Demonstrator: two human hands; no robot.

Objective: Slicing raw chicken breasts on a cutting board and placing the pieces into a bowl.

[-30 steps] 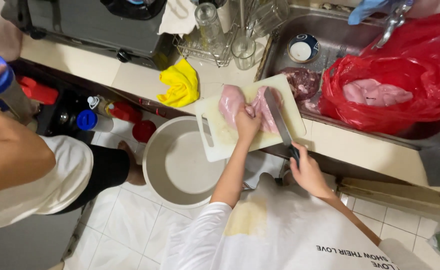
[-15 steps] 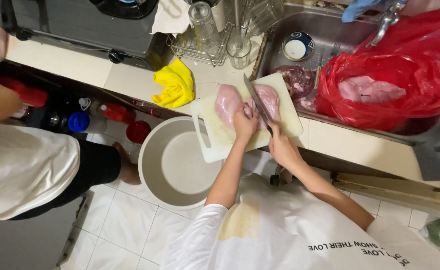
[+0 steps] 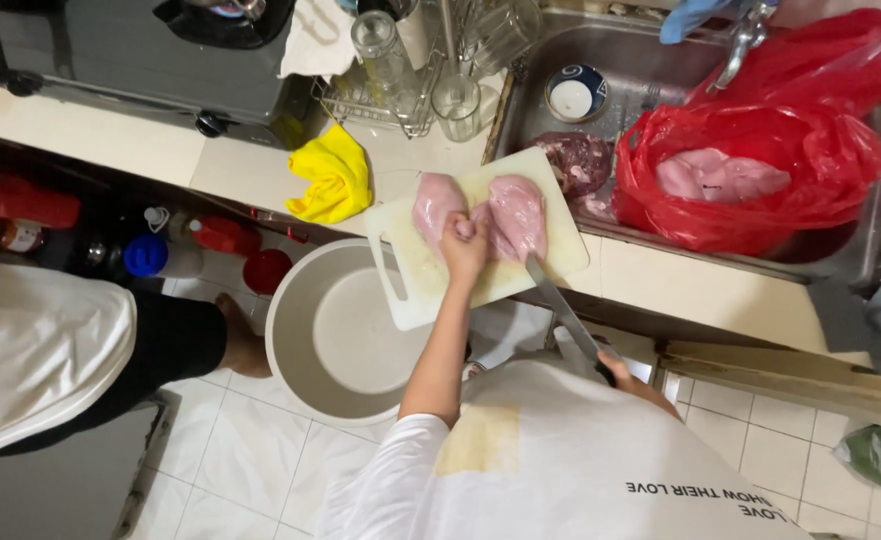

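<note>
The person's left hand (image 3: pixel 463 243) was pressed down, fingers curled, on a pale pink raw chicken breast (image 3: pixel 480 213) that lay spread across a white plastic cutting board (image 3: pixel 430 275), the board resting on the cream-coloured counter (image 3: pixel 660 285) with one corner jutting out past the counter's edge. The right hand (image 3: pixel 615 368) was drawn back close to the body and mostly hidden behind the white shirt; it was closed around the dark handle of a long steel knife (image 3: pixel 560 305), whose blade pointed up toward the near edge of the board, its tip just beside the meat. Below the overhanging board stood a large round grey-beige plastic basin (image 3: pixel 335 335) on the tiled floor. To the right of the board, a stainless steel sink (image 3: pixel 600 60) held a red plastic bag (image 3: pixel 760 165) open around more pale pink meat, with a darker red piece of meat (image 3: pixel 575 160) between the bag and the board. A crumpled yellow cloth (image 3: pixel 335 180) lay on the counter left of the board. Another person in a white top (image 3: pixel 30 350) stood well apart at the left.
</note>
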